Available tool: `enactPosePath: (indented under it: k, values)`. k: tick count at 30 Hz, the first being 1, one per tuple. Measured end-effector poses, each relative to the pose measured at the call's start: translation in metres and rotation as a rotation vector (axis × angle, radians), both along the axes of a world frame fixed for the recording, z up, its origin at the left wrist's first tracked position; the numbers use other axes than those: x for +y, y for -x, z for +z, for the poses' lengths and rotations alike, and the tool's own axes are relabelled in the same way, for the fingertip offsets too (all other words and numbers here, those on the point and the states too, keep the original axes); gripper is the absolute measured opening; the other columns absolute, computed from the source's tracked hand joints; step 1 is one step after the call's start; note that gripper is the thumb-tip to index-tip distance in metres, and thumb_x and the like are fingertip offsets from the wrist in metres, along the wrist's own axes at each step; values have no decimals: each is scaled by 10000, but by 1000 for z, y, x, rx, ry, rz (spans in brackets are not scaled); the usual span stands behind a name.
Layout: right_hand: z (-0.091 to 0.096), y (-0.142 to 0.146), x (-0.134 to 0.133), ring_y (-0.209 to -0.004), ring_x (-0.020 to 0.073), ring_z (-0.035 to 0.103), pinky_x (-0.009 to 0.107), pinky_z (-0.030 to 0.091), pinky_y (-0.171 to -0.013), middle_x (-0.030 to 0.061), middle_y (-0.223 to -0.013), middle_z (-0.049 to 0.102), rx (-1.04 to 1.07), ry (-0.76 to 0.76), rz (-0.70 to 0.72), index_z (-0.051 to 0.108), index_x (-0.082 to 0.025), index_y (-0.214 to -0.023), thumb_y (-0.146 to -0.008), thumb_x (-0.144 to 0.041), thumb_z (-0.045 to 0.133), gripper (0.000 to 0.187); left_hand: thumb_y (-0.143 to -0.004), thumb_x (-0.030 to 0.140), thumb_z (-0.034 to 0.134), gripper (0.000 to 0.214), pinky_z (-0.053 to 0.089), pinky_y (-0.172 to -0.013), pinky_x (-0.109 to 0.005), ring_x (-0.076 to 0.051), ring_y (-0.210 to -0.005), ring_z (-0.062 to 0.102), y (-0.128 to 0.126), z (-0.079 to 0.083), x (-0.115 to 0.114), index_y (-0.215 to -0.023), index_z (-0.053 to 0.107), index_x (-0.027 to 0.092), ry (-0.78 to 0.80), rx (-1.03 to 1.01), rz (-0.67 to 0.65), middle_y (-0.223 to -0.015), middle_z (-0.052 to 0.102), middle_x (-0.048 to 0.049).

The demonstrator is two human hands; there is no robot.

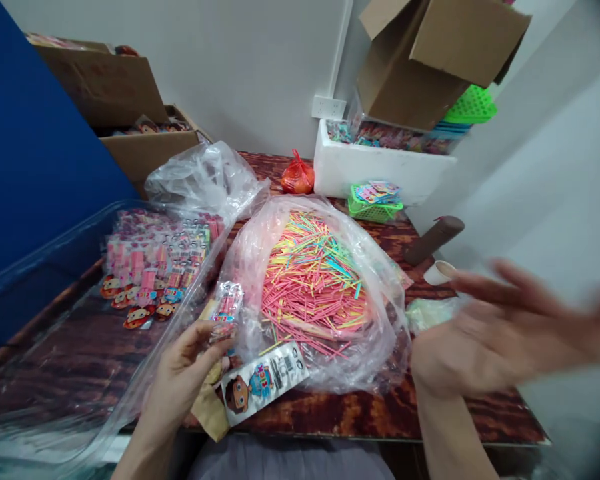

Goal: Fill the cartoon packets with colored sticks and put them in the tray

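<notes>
My left hand (187, 360) pinches a small printed candy packet (229, 301) by its lower end; pink sticks show through its clear window. Just right of those fingers lies a flat silver packet (266, 381) with a cartoon figure, over a yellowish cloth-like piece (213, 410) at the table's front edge. Thin pink, yellow and blue candy sticks (315, 280) fill a large clear plastic bag (245, 250) in the middle. To the right of that bag, my right hand (505, 333) is raised and motion-blurred, fingers stretched out, with nothing seen in it.
Filled packets (155, 260) lie piled on the left in a clear-sided tray (45, 260). Behind are a cardboard box (150, 150), a red bag (298, 175), a white foam box (380, 163) and a green basket (375, 210). A paper cup (439, 273) and brown cylinder (435, 239) stand right.
</notes>
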State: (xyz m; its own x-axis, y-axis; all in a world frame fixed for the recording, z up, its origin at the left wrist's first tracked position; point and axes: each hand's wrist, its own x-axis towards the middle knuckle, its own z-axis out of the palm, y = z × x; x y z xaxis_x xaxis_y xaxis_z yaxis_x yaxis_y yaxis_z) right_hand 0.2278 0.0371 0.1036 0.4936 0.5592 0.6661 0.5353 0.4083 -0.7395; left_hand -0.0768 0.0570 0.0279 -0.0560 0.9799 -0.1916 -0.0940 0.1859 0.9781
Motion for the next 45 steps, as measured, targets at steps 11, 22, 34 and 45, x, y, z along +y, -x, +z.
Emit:
enactPosePath:
  k: [11,22,34,45]
  values:
    - [-162,27,24,-857,260,547,362,440,-748,113,-884,617,-1002,693,232,643,-163,-828,-858,-61,519,164,-734,253,715,123,486,-663,-221,-141,-711,618,-20,-5,-6,-830,714,176,-119,102,-118,-768,695,-10]
    - [-62,51,6,-837,174,605,304,513,-722,26,-929,592,-57,448,426,502,-229,-1248,-919,-196,543,333,-776,226,681,79,448,-738,-230,-145,-796,617,-26,-5,-15,-838,707,182,-212,245,-195,-826,687,-7]
    - [-44,113,-4,-874,145,583,279,479,-772,9,-929,596,64,246,520,591,-232,-1014,-902,-128,586,152,-789,240,683,77,443,-747,-237,-142,-778,589,-39,-8,-20,-837,672,180,-188,226,-280,-804,663,5]
    - [-43,117,1,-962,177,573,310,438,-869,19,-967,605,20,488,696,605,-228,-893,-927,-222,565,54,-791,225,656,81,446,-736,-239,-147,-771,591,-36,-12,-17,-849,695,184,-185,174,-283,-801,672,2]
